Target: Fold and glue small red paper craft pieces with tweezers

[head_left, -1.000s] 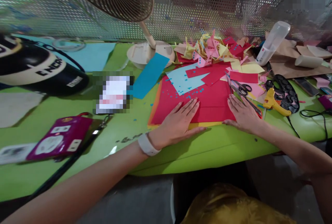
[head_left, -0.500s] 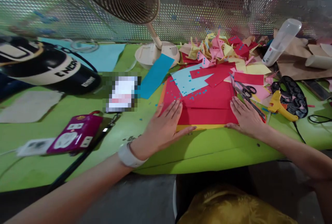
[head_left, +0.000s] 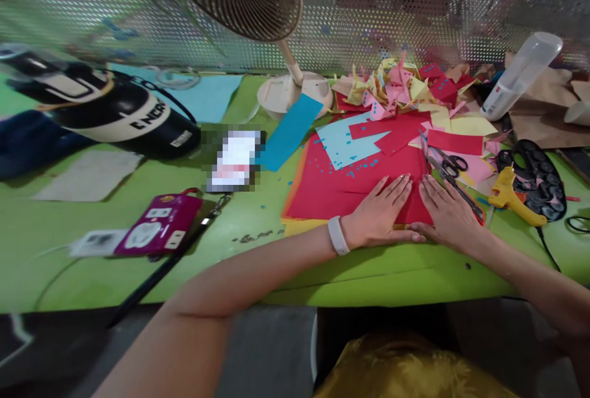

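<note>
Both palms lie flat on red paper (head_left: 318,186) near the front of the green table. My left hand (head_left: 380,210) rests there with fingers extended and thumb out, holding nothing. Close beside it, my right hand (head_left: 447,207) also lies flat, fingers stretched forward along the paper's right part. Orange and yellow sheets show under the red paper's edges. On top, beyond the hands, are a light blue sheet (head_left: 343,149), red strips (head_left: 403,131) and small blue paper bits. Scissors (head_left: 449,164) lie just past my right fingertips.
At the back stand a fan (head_left: 295,91) and a heap of paper scraps (head_left: 389,88). A yellow glue gun (head_left: 511,195), a black palette (head_left: 544,180) and a clear bottle (head_left: 520,78) are on the right. Leftward lie a blue strip (head_left: 292,131), a phone (head_left: 235,158), a purple power box (head_left: 159,223) and a black bottle (head_left: 138,109).
My left hand has slid right across the red paper, up beside my right hand, which stays near its place. The fold line across the red paper's front is now less visible. The view has shifted slightly left.
</note>
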The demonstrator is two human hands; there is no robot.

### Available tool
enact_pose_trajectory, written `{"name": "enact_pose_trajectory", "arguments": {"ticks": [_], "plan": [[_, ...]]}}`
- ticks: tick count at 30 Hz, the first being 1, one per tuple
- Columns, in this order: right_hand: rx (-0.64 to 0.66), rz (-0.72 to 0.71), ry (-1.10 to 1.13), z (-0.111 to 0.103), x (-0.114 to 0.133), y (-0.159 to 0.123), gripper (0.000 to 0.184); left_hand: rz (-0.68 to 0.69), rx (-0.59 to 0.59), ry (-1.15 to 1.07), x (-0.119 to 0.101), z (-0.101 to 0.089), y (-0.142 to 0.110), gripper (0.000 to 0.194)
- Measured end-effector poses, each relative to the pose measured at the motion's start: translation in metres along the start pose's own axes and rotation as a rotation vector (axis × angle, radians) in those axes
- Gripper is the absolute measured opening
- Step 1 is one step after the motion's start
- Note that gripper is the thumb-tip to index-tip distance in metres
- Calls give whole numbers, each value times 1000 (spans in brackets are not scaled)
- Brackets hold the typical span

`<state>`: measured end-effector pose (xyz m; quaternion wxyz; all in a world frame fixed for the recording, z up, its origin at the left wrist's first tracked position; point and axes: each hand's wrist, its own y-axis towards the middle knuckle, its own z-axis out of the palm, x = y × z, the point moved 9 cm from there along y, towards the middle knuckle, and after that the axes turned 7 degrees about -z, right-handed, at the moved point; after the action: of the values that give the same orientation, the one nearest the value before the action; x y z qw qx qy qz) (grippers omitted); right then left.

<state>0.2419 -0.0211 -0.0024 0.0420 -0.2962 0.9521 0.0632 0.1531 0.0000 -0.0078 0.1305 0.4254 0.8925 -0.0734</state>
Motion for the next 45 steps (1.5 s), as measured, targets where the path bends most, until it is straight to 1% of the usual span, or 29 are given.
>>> {"name": "enact_pose_trajectory", "arguments": {"ticks": [2, 5, 11, 13, 15, 19, 21, 23, 25, 26, 29, 33, 36, 38, 40, 42, 43, 45], "plan": [[-19, -9, -1, -1, 0, -1, 87, -19, 3, 16, 10, -3, -10, 113], [-21, -16, -9, -2, 0, -1, 88, -60, -10, 49, 25, -7, -26, 110], [40, -13, -16, -1, 1, 2, 89, -145, -136, 142, 62, -13, -61, 107], [59, -9, -15, 0, -1, 1, 89, -161, -150, 176, 70, -13, -71, 106], [76, 5, -21, 1, -5, -1, 91, -165, -157, 203, 74, -12, -76, 106], [103, 46, -45, -4, -16, -9, 92, -160, -173, 226, 74, -12, -76, 107], [59, 78, -56, -15, -19, -11, 86, -162, -192, 225, 73, -13, -75, 108], [-30, 92, -56, -28, -17, -7, 73, -165, -214, 222, 72, -13, -75, 107], [-111, 64, -30, -39, -8, 2, 56, -161, -234, 215, 72, -13, -75, 105], [-132, 43, -5, -41, -4, 8, 48, -157, -245, 209, 72, -13, -76, 104], [-132, 42, 93, -38, 2, 31, 34, -143, -274, 192, 71, -14, -76, 103], [-97, 125, 256, -23, -6, 56, 29, -147, -278, 176, 72, -14, -77, 101], [-73, 123, 352, -11, -12, 64, 21, -162, -224, 173, 74, -16, -75, 90], [-70, 108, 408, -6, -17, 66, 18, -169, -220, 175, 72, -23, -73, 83], [-68, 97, 450, -4, -23, 66, 19, -155, -276, 184, 67, -37, -69, 76], [-68, 83, 475, -3, -28, 67, 20, -92, -336, 204, 57, -49, -63, 59], [-69, 73, 480, -4, -30, 67, 20, -58, -356, 217, 52, -54, -59, 49], [-75, 48, 488, -6, -30, 68, 22, -6, -393, 230, 44, -59, -50, 38]]}}
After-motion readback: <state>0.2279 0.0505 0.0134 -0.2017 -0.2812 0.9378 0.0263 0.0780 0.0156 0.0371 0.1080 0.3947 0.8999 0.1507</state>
